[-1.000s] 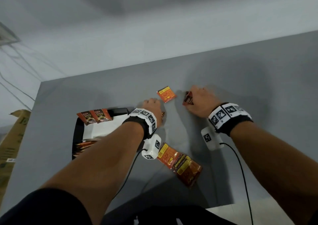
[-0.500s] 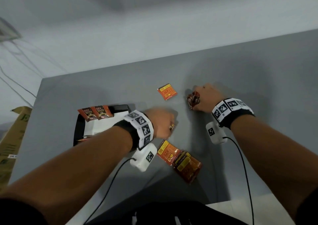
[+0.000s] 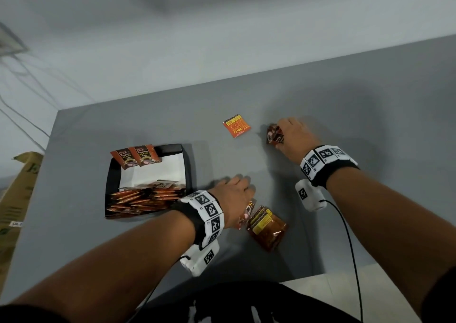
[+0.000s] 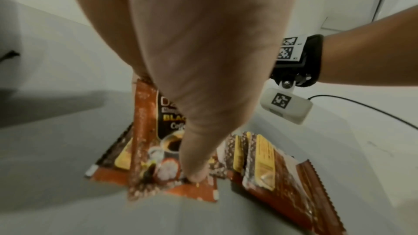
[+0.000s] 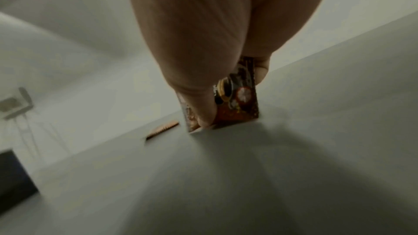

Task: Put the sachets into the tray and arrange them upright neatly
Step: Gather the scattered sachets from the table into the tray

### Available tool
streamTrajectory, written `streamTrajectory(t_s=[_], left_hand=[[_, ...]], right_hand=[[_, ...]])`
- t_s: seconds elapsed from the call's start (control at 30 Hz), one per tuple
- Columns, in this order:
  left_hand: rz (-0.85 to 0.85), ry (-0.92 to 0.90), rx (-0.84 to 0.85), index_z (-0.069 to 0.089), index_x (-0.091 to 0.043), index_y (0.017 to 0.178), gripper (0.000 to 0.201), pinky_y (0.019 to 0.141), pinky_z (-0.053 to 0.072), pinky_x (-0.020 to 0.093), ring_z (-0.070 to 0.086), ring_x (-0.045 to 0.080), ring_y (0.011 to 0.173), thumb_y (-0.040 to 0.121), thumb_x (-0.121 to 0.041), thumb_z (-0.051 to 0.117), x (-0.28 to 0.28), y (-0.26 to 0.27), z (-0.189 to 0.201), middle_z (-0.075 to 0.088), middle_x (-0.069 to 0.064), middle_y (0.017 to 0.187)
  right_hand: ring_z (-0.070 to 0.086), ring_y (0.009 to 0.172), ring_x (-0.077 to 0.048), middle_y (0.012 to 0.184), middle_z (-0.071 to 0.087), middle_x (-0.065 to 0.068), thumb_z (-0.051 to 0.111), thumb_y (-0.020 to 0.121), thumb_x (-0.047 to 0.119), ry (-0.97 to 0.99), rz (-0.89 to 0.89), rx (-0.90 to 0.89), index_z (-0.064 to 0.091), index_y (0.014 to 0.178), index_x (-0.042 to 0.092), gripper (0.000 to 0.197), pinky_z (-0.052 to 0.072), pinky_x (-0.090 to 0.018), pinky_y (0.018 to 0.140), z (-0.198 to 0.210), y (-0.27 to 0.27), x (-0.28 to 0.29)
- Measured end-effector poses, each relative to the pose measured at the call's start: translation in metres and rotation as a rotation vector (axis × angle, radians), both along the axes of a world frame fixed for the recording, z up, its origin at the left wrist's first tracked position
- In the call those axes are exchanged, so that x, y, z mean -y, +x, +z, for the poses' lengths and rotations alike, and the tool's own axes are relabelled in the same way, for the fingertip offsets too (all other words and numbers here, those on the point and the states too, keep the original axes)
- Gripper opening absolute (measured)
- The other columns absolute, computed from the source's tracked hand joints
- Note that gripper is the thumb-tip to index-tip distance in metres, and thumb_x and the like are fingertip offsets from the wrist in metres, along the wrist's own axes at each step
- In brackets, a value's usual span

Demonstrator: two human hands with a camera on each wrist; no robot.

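A black tray [image 3: 108, 179] with white lining sits left on the grey table; two sachets [image 3: 135, 157] stand at its far wall and several lie stacked at its near end. My left hand [image 3: 233, 194] pinches a brown coffee sachet [image 4: 153, 142] between thumb and fingers, just left of a pile of sachets [image 3: 267, 225]. My right hand [image 3: 292, 135] grips another sachet [image 3: 275, 137], held on edge against the table in the right wrist view [image 5: 237, 103]. One orange sachet [image 3: 236, 125] lies flat, alone, between tray and right hand.
A cardboard box [image 3: 14, 199] stands off the table's left edge. Wrist camera cables trail toward the near table edge [image 3: 345, 236]. Bare table surface spreads to the right and far side.
My left hand drew back from the far middle of the table to the near pile, carrying a sachet. My right hand lifted its sachet onto its edge and stayed roughly where it was.
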State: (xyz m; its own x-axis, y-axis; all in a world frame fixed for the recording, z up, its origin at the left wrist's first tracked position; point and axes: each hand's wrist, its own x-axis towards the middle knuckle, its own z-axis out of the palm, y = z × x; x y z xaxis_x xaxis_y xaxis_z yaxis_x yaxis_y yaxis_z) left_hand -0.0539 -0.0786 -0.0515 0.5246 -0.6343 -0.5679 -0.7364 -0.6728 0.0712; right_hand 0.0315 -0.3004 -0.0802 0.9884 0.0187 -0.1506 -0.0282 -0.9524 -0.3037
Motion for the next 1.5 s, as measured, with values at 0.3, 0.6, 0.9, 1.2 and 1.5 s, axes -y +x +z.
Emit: streamTrajectory(t_s=[0.3, 0.6, 0.9, 1.2, 1.5], left_hand=[[0.111, -0.163, -0.025, 0.040, -0.011, 0.134, 0.054, 0.103, 0.041, 0.039, 0.048, 0.025, 0.119, 0.087, -0.017, 0.065, -0.001, 0.013, 0.033, 0.048, 0.008, 0.127], [-0.324, -0.182, -0.089, 0.055, -0.017, 0.124, 0.047, 0.088, 0.047, 0.039, 0.045, 0.021, 0.108, 0.079, -0.028, 0.067, 0.028, -0.027, 0.018, 0.050, 0.000, 0.123], [-0.320, -0.223, -0.082, 0.051, -0.018, 0.134, 0.046, 0.098, 0.043, 0.044, 0.046, 0.025, 0.118, 0.088, -0.013, 0.058, 0.013, -0.021, 0.004, 0.046, 0.002, 0.136], [-0.295, -0.350, -0.029, 0.061, -0.012, 0.122, 0.037, 0.081, 0.051, 0.047, 0.047, 0.029, 0.107, 0.086, -0.006, 0.054, 0.007, -0.032, 0.004, 0.056, 0.008, 0.117], [-0.098, -0.376, -0.131, 0.053, -0.014, 0.132, 0.048, 0.077, 0.041, 0.028, 0.057, 0.025, 0.101, 0.087, -0.010, 0.067, -0.013, -0.041, 0.017, 0.051, 0.007, 0.125]], right_hand=[[0.058, 0.094, -0.031, 0.105, 0.061, -0.011, 0.080, 0.076, 0.043, 0.138, -0.204, -0.106, 0.049, 0.118, 0.010, 0.062, 0.048, -0.039, 0.080, 0.026, 0.007, 0.036], [0.066, 0.090, -0.033, 0.098, 0.069, -0.011, 0.077, 0.069, 0.061, 0.019, -0.202, -0.130, 0.058, 0.105, 0.014, 0.062, 0.053, -0.037, 0.082, 0.027, 0.015, 0.014], [0.046, 0.118, -0.038, 0.129, 0.048, -0.021, 0.081, 0.074, 0.044, 0.006, -0.277, -0.067, 0.049, 0.127, 0.007, 0.073, 0.038, -0.039, 0.100, -0.002, 0.007, 0.002], [0.056, 0.110, -0.040, 0.118, 0.061, -0.020, 0.082, 0.080, 0.026, 0.083, -0.215, 0.005, 0.046, 0.121, 0.005, 0.058, 0.044, -0.042, 0.090, 0.001, -0.004, -0.001], [0.063, 0.090, -0.032, 0.085, 0.064, -0.009, 0.067, 0.090, 0.029, 0.077, -0.078, -0.068, 0.063, 0.089, 0.012, 0.017, 0.040, -0.034, 0.072, 0.034, -0.007, -0.009]])
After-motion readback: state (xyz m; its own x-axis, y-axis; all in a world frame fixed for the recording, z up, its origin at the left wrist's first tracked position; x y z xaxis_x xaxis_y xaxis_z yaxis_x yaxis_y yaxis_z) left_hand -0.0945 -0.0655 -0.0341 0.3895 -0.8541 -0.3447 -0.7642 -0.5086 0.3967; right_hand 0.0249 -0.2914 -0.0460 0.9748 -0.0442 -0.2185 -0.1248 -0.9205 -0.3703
